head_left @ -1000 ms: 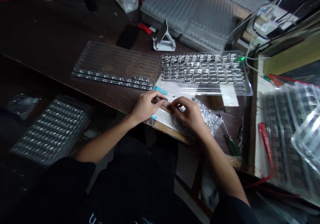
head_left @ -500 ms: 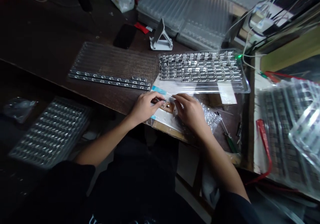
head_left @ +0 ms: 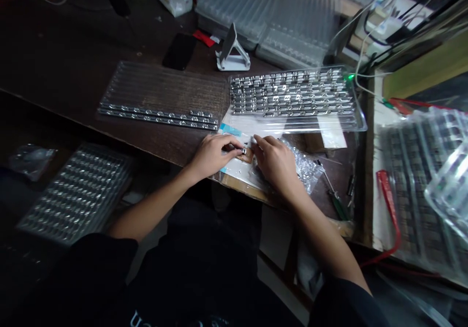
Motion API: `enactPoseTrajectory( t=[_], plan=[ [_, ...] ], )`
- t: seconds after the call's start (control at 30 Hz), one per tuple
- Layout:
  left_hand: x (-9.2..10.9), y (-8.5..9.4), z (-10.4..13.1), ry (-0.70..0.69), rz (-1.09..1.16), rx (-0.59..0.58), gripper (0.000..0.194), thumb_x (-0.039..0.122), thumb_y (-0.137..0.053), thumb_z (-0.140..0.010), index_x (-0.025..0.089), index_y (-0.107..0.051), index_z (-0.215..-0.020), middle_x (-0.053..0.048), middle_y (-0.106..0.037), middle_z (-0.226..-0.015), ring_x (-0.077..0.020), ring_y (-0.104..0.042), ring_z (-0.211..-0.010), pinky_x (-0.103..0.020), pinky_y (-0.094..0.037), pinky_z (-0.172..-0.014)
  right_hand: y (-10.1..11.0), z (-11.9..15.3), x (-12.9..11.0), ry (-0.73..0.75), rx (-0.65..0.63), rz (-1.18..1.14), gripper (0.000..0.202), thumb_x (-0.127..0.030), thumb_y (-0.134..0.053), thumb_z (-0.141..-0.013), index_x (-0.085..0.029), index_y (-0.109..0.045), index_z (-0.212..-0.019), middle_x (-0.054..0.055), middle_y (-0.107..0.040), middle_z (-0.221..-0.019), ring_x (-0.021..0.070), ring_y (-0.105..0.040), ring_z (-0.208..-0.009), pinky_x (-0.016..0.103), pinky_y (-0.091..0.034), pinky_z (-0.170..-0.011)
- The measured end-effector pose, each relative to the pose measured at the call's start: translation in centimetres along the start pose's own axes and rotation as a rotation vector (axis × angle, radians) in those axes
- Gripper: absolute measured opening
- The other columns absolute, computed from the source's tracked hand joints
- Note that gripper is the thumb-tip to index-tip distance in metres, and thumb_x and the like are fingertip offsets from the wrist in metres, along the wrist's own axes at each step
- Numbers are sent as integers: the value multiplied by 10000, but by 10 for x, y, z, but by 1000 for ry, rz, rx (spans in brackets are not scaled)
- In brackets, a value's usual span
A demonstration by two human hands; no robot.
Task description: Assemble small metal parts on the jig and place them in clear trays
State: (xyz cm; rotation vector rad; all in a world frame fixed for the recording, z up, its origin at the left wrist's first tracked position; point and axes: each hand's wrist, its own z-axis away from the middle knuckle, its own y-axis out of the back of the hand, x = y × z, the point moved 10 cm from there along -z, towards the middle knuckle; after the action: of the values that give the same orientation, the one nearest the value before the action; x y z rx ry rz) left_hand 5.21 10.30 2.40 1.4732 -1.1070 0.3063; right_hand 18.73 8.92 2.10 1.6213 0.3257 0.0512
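Note:
My left hand [head_left: 214,155] pinches a small metal part [head_left: 243,150] between thumb and forefinger, over a small brown block [head_left: 248,157]. The block lies on a white sheet [head_left: 241,175] at the table's front edge. Just right of the block is my right hand [head_left: 275,161], its fingers bent and close together; whether they hold anything is hidden. Beside that hand lies a clear plastic bag [head_left: 306,168] of small shiny pieces. Behind the hands, a clear tray [head_left: 292,125] holds rows of small metal parts, and a second clear tray [head_left: 161,86] has parts only in its front grooves.
A phone stand [head_left: 233,56] and a dark phone [head_left: 179,51] are at the back, near stacked clear trays [head_left: 234,10]. A green-handled screwdriver [head_left: 338,204] lies at right. More filled trays [head_left: 73,195] stand low at left, others [head_left: 417,185] at far right.
My left fingers have shifted slightly to the right, with the small metal part at their tips over the block. My right hand's fingers have drawn a little closer together.

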Motion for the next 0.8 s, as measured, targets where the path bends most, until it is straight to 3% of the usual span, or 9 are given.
enactPoseTrajectory(
  t=[0.1, 0.27, 0.4, 0.57, 0.67, 0.8],
  plan=[
    [-1, 0, 0, 3, 4, -2, 60, 188, -748, -850, 230, -736, -891, -5, -777, -940, -200, -710, -886, -363, -507, -863, -1, -2, -4, 28, -15, 11, 357, -286, -452, -1017, -233, -650, -1309, 110, -710, -1000, 233, -633, -809, 326, -365, -666],
    [-1, -1, -1, -1, 21, -10, 53, 206, -747, -851, 234, -743, -896, -2, -781, -944, -195, -713, -897, -337, -511, -852, -3, -3, -7, 50, -57, 0, 270, -294, -498, -1003, -268, -754, -1084, 92, -704, -1005, 220, -624, -810, 326, -350, -680],
    [-1, -2, -2, 5, 13, -20, 41, 215, -735, -864, 236, -743, -899, 5, -784, -953, -198, -710, -909, -355, -495, -883, -2, -3, -8, 57, -67, -48, 250, -291, -523, -990, -278, -763, -1058, 77, -709, -1024, 212, -633, -827, 318, -357, -675],
    [-3, -4, -1, 7, -9, -39, 62, 208, -752, -852, 246, -745, -901, 14, -783, -958, -200, -704, -920, -359, -471, -876, -6, -6, -14, 92, -97, -64, 247, -252, -518, -974, -215, -758, -1020, 103, -715, -1002, 226, -645, -827, 321, -387, -698],
    [-1, -5, 0, -1, -35, -52, 74, 195, -756, -849, 242, -742, -904, 15, -780, -969, -203, -698, -939, -358, -453, -875, -6, -5, -11, 60, -74, -105, 230, -235, -516, -952, -161, -726, -1006, 123, -718, -972, 230, -646, -799, 318, -413, -701],
    [2, -7, 1, -13, -56, -61, 67, 193, -751, -856, 242, -742, -901, 15, -782, -967, -210, -696, -937, -359, -439, -866, 0, -2, -1, 37, 22, -340, 195, -205, -530, -917, -181, -686, -1032, 90, -725, -928, 215, -654, -786, 299, -458, -711]
  ],
)
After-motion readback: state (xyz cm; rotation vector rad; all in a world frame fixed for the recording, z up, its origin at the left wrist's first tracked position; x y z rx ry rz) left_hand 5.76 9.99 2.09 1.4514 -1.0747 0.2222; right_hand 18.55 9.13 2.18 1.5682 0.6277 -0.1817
